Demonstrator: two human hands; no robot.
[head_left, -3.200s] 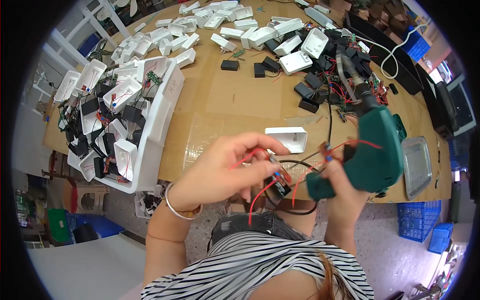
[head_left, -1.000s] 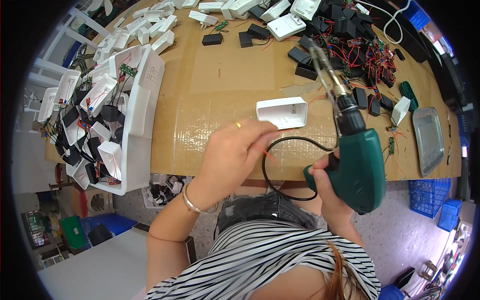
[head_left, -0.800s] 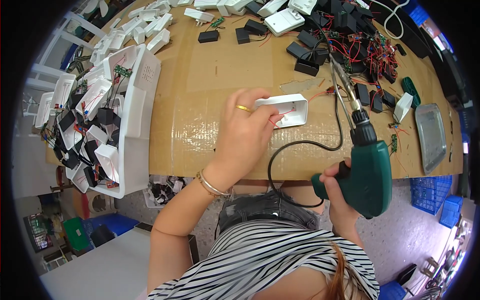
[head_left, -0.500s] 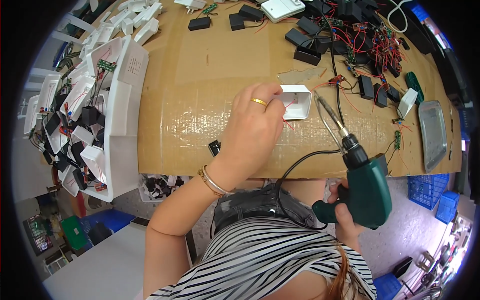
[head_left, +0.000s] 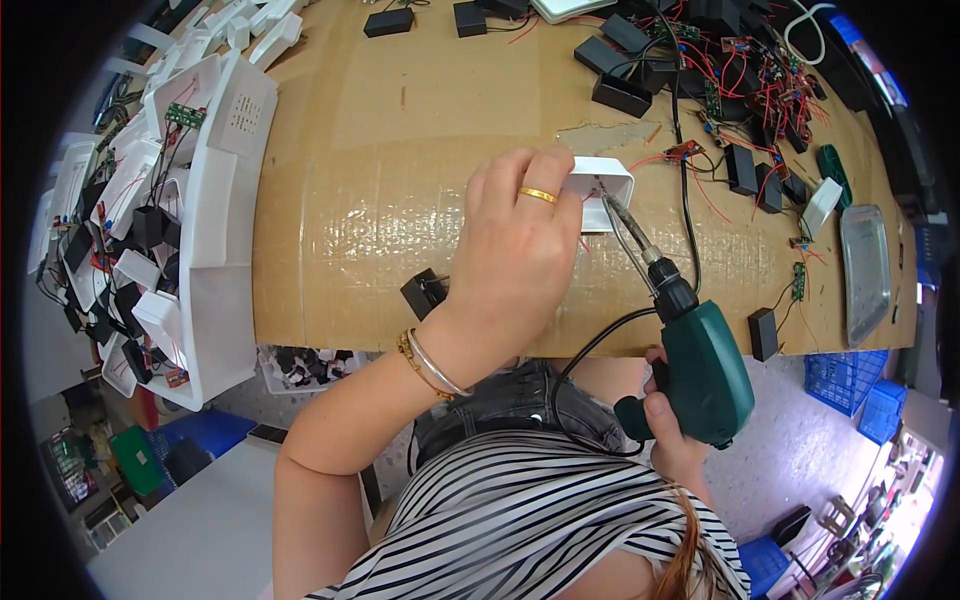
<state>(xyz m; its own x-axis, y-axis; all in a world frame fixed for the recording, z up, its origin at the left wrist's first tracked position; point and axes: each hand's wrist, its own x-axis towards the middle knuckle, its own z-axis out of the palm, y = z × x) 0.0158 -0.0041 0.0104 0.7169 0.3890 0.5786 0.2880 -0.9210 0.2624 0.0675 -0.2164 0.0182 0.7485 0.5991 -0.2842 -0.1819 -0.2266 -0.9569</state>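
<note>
My left hand [head_left: 515, 245], with a gold ring and bracelets, presses down on a small white plastic housing [head_left: 606, 186] lying on the cardboard-covered table [head_left: 370, 170]. My right hand [head_left: 668, 430] grips a green electric screwdriver [head_left: 700, 365] near the table's front edge. Its long bit points up and left into the white housing beside my left fingers. A black cable loops from the tool across my lap. A small black box [head_left: 424, 292] with a wire lies just left of my left wrist.
A white tray [head_left: 215, 230] at the left holds white housings, black boxes and wired circuit boards. Black boxes with red wires [head_left: 740, 90] crowd the far right. A metal dish [head_left: 865, 270] lies at the right edge. Blue crates [head_left: 850, 385] stand on the floor.
My left hand has gone from my lap to the white housing and now holds it down. The screwdriver has tilted from upright until its bit points into the housing.
</note>
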